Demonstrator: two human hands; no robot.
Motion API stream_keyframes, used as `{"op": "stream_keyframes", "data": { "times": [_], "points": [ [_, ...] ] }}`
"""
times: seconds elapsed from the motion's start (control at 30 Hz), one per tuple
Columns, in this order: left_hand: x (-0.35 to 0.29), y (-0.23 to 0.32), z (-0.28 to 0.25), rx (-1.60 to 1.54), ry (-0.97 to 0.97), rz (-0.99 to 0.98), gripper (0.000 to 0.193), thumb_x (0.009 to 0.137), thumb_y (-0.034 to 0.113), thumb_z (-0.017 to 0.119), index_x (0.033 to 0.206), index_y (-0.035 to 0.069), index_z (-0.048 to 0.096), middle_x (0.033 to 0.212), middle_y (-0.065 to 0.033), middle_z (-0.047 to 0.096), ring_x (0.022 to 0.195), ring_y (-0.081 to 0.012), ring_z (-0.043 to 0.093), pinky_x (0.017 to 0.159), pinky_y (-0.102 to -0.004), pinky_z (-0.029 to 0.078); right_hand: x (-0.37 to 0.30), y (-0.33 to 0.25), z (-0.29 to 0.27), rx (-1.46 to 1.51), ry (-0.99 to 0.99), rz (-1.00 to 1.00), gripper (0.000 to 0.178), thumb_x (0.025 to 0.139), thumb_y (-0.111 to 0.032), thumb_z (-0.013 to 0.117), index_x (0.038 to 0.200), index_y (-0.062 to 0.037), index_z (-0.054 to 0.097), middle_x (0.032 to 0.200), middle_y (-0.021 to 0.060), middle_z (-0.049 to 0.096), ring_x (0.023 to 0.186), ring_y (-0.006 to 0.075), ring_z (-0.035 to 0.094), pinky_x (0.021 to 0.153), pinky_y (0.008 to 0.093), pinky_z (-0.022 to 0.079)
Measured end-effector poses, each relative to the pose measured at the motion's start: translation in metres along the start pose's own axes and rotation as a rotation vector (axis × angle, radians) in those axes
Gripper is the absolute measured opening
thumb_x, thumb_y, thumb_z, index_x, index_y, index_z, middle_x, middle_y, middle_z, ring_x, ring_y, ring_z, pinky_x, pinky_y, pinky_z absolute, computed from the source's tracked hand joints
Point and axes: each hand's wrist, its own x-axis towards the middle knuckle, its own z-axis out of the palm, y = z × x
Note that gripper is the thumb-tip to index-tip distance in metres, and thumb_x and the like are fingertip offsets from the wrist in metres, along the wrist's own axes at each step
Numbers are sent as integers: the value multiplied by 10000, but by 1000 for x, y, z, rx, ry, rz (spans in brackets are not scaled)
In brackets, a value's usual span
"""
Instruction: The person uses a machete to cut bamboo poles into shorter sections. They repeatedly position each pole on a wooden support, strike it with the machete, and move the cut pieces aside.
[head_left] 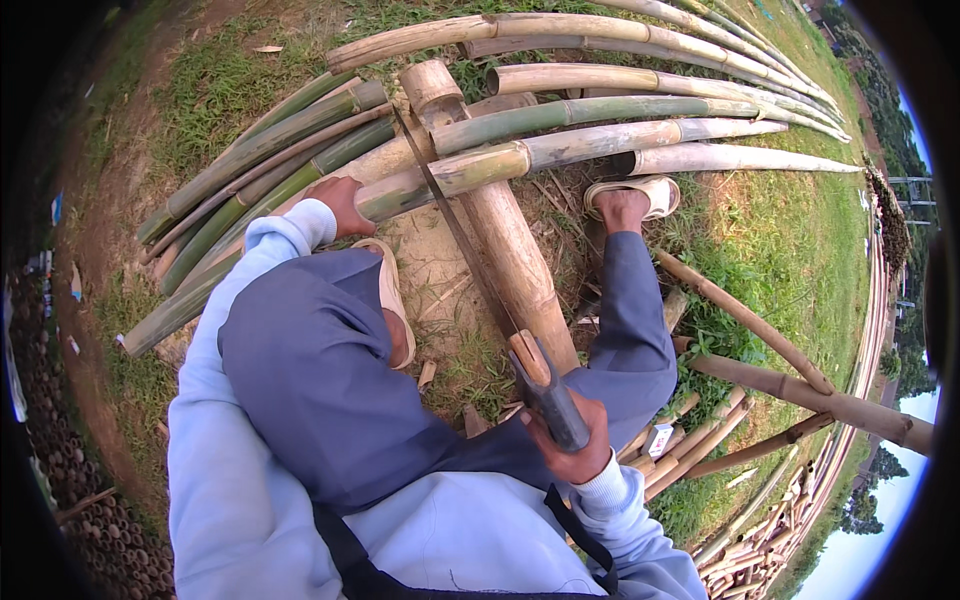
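Observation:
My right hand (580, 440) is closed around the dark handle of a handsaw (550, 395). The saw's long thin blade slants away to the upper left, lying across a greenish bamboo pole (495, 167). On that same pole, left of the blade, my left hand (343, 203) grips with its fingers bent over it. A thick pale bamboo log (510, 250) runs beneath the pole as a support. I cannot make out how deep the blade sits in the bamboo.
More bamboo poles (640, 80) rest over the log's far end, stretching right. Cut green lengths (270, 140) lie at the left. My sandalled feet flank the log. A bamboo frame (770, 385) stands at the right, near stacked poles and a small white box (660, 438).

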Motion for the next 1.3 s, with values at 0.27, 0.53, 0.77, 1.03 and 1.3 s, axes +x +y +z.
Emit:
{"op": "stream_keyframes", "data": {
  "times": [0.27, 0.53, 0.77, 1.03, 1.3],
  "points": [
    [-3, 11, 5, 19, 31, -28, 682, 636, 414, 820, 1159, -16, 736, 1110, -262, 730, 1048, -395, 709, 971, -438, 548, 86, 4, 23, 93, 0, -14, 163, 872, -32, 702, 1016, 25, 651, 758, 111, 632, 685, 137, 581, 662, 320, 494],
    [-5, -1, 4, 2, 44, -13, 651, 645, 420, 808, 1130, -9, 741, 1070, -260, 735, 1027, -402, 708, 961, -446, 544, 26, 2, 14, 21, -43, 10, 398, 852, -5, 733, 1243, -6, 661, 824, 106, 699, 744, 142, 675, 713, 296, 529],
    [1, 10, -2, -14, -28, -15, 634, 646, 419, 812, 1109, -10, 748, 1052, -247, 746, 957, -403, 730, 927, -448, 566, 76, -5, 24, 46, 16, -1, 168, 876, -51, 715, 1020, 17, 664, 713, 98, 617, 645, 144, 547, 649, 329, 493],
    [-4, 7, -2, 91, 12, -42, 765, 649, 476, 821, 1228, -4, 678, 1099, -245, 735, 1026, -386, 715, 948, -457, 551, 135, 16, 60, 135, 77, -119, 246, 883, -125, 773, 1039, 23, 655, 777, 115, 647, 716, 142, 583, 690, 335, 503],
    [-10, 16, 22, 190, 156, -40, 665, 677, 395, 832, 1171, 17, 597, 1012, -210, 737, 979, -413, 708, 881, -490, 548, 136, 15, 60, 177, 56, -79, 271, 906, -131, 777, 1084, 33, 654, 824, 131, 684, 759, 150, 620, 733, 333, 523]
  ]
}}
